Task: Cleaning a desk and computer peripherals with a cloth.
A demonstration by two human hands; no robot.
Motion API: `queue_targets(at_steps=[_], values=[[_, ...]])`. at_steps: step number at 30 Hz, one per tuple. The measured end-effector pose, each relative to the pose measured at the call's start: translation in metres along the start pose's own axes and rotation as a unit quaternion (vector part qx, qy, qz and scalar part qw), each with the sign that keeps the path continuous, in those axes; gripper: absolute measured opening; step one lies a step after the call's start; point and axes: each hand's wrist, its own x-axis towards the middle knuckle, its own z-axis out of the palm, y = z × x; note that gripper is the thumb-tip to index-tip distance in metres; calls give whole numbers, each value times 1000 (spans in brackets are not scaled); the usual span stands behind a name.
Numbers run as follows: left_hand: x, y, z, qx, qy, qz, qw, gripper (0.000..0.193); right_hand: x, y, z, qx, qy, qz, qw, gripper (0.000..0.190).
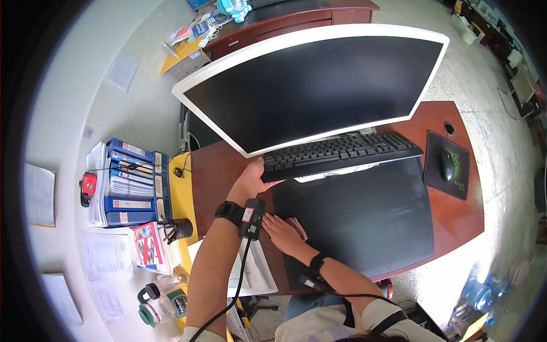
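My left hand point(254, 179) grips the left end of a black computer keyboard point(342, 151), thumb on top and fingers beneath. The keyboard sits below a white-framed monitor point(316, 89) with a dark screen, and something white shows under its front edge. Nearer to me, my right hand point(282, 233) lies on the left edge of a black desk mat point(363, 213), over a folded pinkish cloth point(298, 228) that it partly hides. Both wrists wear black straps with cabled devices.
To the right, a computer mouse point(448, 166) rests on a mouse pad point(463, 181). Blue binders point(130, 205), a black pen holder point(183, 228) and clear bottles point(164, 287) stand at the left. Papers point(258, 265) lie by my left forearm.
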Motion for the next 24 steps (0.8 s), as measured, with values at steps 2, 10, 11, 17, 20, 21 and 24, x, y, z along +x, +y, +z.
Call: queue_targets(at_steps=[2, 10, 11, 17, 20, 21, 24], values=[[5, -1, -4, 7, -7, 4, 1000, 35, -21, 22, -12, -16, -6, -53, 998, 48], [10, -2, -16, -40, -20, -21, 999, 41, -155, 227, -139, -138, 64, 231, 961, 64], [12, -4, -23, -41, -18, -20, 999, 41, -149, 242, -153, -121, 78, 278, 950, 59], [20, -12, 1, -32, -2, -43, 999, 39, -149, 344, -191, -114, 206, 392, 890, 44], [23, -10, -40, -26, -6, -8, 1000, 37, -88, 266, -155, -227, -108, 366, 896, 37], [21, -3, -42, -27, -5, -5, 1000, 37, -96, 241, -143, -228, 57, 220, 947, 35], [15, -1, -31, -17, 10, -23, 1000, 41, -113, 256, -161, -189, 36, 129, 973, 41]])
